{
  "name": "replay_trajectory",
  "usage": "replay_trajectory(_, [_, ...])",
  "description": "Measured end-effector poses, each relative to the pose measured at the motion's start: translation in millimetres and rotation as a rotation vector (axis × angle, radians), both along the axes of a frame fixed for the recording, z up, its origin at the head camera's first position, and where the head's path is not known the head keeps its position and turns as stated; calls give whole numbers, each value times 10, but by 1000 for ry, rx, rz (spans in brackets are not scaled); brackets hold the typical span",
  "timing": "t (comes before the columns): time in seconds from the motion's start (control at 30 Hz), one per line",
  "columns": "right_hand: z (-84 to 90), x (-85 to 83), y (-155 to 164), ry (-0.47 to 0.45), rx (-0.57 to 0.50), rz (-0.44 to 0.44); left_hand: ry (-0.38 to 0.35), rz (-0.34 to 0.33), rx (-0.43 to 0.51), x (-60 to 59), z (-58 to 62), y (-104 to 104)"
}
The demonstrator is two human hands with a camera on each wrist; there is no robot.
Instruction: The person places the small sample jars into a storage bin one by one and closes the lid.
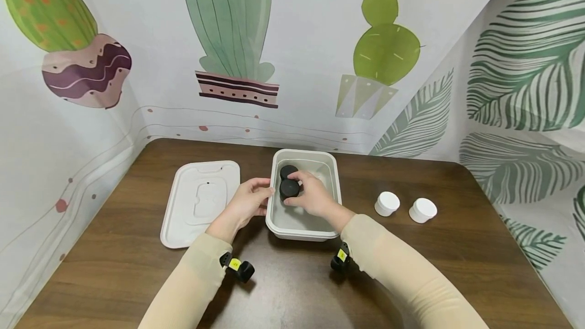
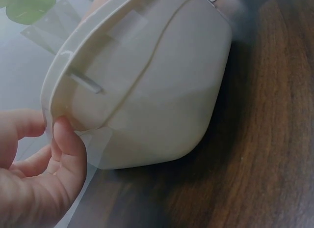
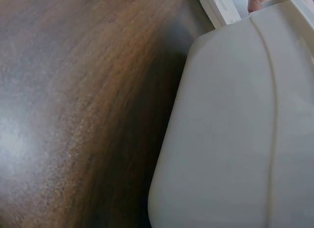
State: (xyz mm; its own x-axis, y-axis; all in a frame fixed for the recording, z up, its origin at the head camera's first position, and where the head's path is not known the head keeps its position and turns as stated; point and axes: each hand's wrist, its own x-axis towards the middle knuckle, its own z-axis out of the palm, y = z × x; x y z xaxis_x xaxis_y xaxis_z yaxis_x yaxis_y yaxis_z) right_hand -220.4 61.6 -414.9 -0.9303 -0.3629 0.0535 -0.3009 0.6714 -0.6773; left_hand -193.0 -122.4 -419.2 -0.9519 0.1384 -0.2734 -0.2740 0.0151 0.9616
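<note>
A light grey plastic bin [image 1: 302, 234] stands at the middle of the table, open at the top. My left hand [image 1: 247, 199] pinches its left rim, thumb on the edge; the left wrist view shows this hand [image 2: 44, 179] at the rim beside the bin's wall [image 2: 162, 90]. Inside the bin, my right hand [image 1: 315, 197] grips a small black round jar [image 1: 290, 189] between thumb and fingers. Just behind it is a second black jar [image 1: 288, 171]. In the right wrist view, the bin's outer wall [image 3: 221, 129] fills the right side, and the right hand is out of sight.
A white lid [image 1: 183, 207] lies flat on the table left of the bin. Two small white jars [image 1: 387, 203] stand to the right, a little apart. The wooden table [image 1: 292, 283] ends at a cactus-print cloth backdrop [image 1: 311, 65].
</note>
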Motion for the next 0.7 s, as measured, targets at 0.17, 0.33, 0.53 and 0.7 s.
replay_trajectory(0.17, [-9,6,-6,21,39,31,-3,7,3,-9,-10,0])
replay_trajectory(0.33, [-9,12,-11,27,57,56,-3,8,1,-13,-20,0])
replay_trajectory(0.53, [-37,0,-10,26,103,68,-7,1,8,-10,-10,2])
replay_trajectory(0.7, [-54,0,-10,38,117,77,5,-7,8,-9,-1,-6])
